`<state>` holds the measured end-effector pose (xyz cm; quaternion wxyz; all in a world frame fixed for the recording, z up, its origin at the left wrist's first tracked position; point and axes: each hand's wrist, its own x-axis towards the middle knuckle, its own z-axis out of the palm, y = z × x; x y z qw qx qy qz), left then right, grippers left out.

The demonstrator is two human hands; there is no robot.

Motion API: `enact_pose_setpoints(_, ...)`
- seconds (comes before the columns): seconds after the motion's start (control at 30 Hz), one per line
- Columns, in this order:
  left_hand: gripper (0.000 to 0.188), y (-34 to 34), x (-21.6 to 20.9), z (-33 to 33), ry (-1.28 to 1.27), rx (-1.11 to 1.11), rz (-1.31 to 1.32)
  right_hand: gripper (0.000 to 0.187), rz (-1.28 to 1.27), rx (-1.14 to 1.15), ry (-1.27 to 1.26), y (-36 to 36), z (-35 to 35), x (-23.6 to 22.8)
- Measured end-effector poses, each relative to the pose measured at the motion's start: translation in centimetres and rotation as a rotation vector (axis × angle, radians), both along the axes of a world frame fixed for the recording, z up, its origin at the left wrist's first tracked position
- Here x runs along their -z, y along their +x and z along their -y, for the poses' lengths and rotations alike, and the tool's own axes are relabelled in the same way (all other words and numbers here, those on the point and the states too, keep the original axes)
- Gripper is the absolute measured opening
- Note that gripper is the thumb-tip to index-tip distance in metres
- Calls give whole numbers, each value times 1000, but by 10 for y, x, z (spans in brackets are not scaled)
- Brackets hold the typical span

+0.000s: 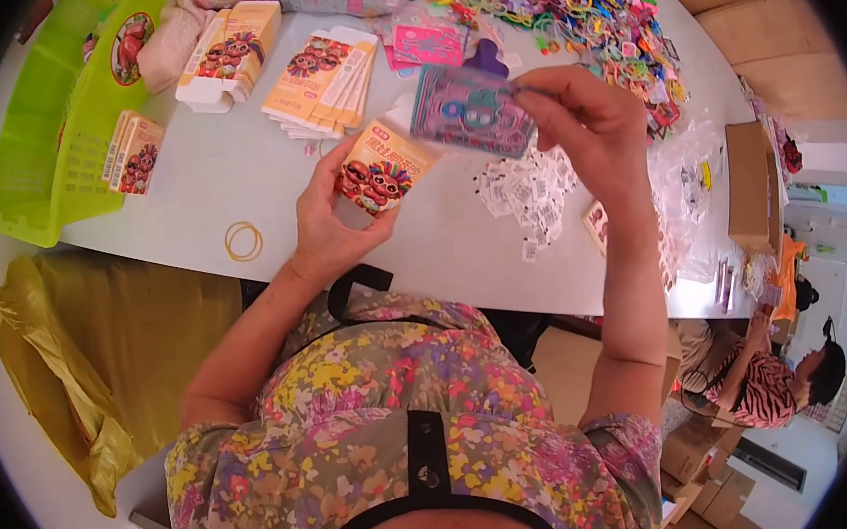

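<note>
Two hands up over the white tabletop point(237, 170). Left hand point(326, 227), grip closed on a small printed box point(382, 173), its open end tilted toward the other hand. Right hand point(582, 123) pinches a clear packet point(471, 112) by its edge, angled at the box mouth. Flat boxes point(324, 78) stacked within reach; paper slips point(527, 192) scattered beneath.

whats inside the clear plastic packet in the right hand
Through the clear plastic packet in the right hand, coloured rings on a pink backing show. Fingers cover its right end, so anything there is hidden.
</note>
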<state>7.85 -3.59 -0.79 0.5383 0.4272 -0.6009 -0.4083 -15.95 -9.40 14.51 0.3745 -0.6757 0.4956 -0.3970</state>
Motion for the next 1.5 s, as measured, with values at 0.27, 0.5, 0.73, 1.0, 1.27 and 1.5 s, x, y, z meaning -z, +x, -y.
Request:
enact_pose_setpoints(0.27,72,4,5,-6,-156,183,260,11,-638,-208,-329,-4,-44,-15)
enact_pose_setpoints(0.5,72,-16,-12,-16,-193,454,368,5,-808,-278,-371,-14,-57,6)
enact_pose_setpoints(0.73,71,-46,-3,-20,-68,397,8,9,-502,36,-288,-4,-77,31)
enact_pose_setpoints(1.0,72,-53,7,-16,-188,308,177,25,-339,73,-288,-5,-95,50)
enact_pose_setpoints(1.27,74,-59,1,-17,-187,207,144,25,-370,291,-607,3,-99,66)
enact_pose_setpoints(1.5,78,-50,2,-20,-298,205,317,23,-331,191,-540,14,-99,71)
